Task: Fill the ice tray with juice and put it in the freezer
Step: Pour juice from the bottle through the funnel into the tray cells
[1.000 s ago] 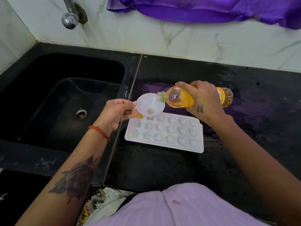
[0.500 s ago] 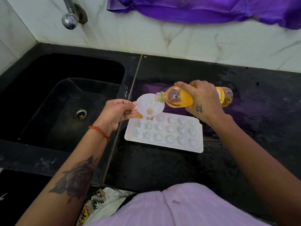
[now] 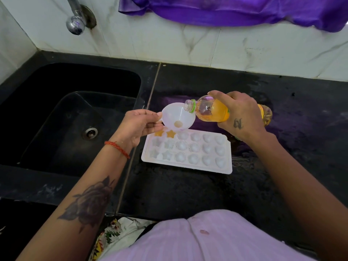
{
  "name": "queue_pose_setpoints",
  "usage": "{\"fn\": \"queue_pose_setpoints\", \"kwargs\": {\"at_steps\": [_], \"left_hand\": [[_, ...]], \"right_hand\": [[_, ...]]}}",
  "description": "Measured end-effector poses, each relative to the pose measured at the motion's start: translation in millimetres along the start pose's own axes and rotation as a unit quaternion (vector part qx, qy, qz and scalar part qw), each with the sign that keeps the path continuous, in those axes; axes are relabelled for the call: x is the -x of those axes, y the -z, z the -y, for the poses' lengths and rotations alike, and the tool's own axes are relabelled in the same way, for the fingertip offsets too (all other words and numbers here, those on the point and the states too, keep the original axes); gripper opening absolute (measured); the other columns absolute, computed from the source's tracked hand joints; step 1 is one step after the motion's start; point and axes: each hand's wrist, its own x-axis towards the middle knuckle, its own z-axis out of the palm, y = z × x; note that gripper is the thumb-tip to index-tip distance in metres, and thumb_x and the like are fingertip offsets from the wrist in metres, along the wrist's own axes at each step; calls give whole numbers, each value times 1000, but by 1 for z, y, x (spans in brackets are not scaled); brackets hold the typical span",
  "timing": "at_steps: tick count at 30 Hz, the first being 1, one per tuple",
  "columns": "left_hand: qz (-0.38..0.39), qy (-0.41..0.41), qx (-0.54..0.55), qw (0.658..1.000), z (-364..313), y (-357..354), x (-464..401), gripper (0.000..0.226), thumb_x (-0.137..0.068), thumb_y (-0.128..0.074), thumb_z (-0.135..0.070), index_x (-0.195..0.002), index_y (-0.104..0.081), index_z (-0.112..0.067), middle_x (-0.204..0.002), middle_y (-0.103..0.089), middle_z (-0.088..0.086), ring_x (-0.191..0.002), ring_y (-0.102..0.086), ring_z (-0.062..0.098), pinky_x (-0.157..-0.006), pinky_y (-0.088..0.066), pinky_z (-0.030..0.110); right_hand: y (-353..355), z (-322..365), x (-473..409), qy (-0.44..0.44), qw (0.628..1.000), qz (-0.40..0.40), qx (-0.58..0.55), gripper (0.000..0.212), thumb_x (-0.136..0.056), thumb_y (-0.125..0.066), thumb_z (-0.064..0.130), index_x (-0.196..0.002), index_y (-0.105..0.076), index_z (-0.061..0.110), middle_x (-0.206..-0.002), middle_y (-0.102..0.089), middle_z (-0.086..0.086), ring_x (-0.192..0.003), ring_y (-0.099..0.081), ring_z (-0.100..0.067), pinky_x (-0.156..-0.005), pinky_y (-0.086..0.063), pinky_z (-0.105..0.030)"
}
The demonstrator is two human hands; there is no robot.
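1. The white ice tray point(image 3: 188, 162) lies flat on the black desk point(image 3: 188, 191), just right of the seam that borders the black sink point(image 3: 71, 117). Its long side runs from 9 to 3 o'clock.
2. The tray has three rows of six shaped moulds: stars at the 9 o'clock end, flowers in the middle, hearts at the 3 o'clock end.
3. Two moulds in the far row, at the tray's 10 o'clock corner, hold orange juice. The other moulds in view look white and unfilled.
4. The left hand point(image 3: 139, 125) grips the small tab of a white funnel point(image 3: 178, 116) between thumb and fingertips; that grip is clenched on the tab. A red thread bracelet point(image 3: 117, 148) circles the wrist.
5. The funnel hangs over the far row of the tray, at about 11 o'clock from the tray's middle. A little pale juice sits at its throat. Its spout is hidden behind the bowl, so which mould it feeds cannot be told.
6. The right hand point(image 3: 239, 115) wraps around a clear plastic juice bottle point(image 3: 212, 112), grasping it from above. The bottle lies nearly level, its open neck with a green ring pointing toward 9 o'clock.
7. The bottle's mouth rests at the funnel's rim on its 2 o'clock side. No stream can be made out between them.
8. A chrome tap point(image 3: 75, 23) juts from the marble wall at 11 o'clock, above the sink. A purple cloth point(image 3: 244, 10) hangs along the wall at 12 to 1 o'clock.
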Motion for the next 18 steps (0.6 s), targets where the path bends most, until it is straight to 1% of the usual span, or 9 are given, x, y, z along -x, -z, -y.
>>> {"fn": "queue_pose_setpoints", "kwargs": {"at_steps": [5,12,18], "left_hand": [[5,14,-4,1000,2,-11,-2,5,-81,-68,-4,-77,-65,-2,-57,-71,5,-55,-71,14,-50,-54,17],[9,24,-9,1000,5,-15,-3,6,-81,-67,-3,-77,-65,-2,-57,-71,5,-54,-70,14,-49,-53,17],[12,19,-13,1000,6,-16,-3,8,-81,-68,-4,-73,-65,-4,-56,-71,4,-55,-70,14,-51,-54,17]], "right_hand": [[2,-7,6,-3,1000,6,26,67,-71,-77,20,-131,-49,26,-109,-62,-18,-101,-56,-36,-84,-42,-44],[-1,-16,10,-1,998,14,64,66,-72,-76,20,-131,-48,28,-110,-61,-17,-103,-55,-35,-84,-42,-42],[-2,-18,9,1,997,17,73,65,-73,-76,21,-131,-48,29,-112,-61,-16,-105,-55,-35,-87,-41,-44]]}}
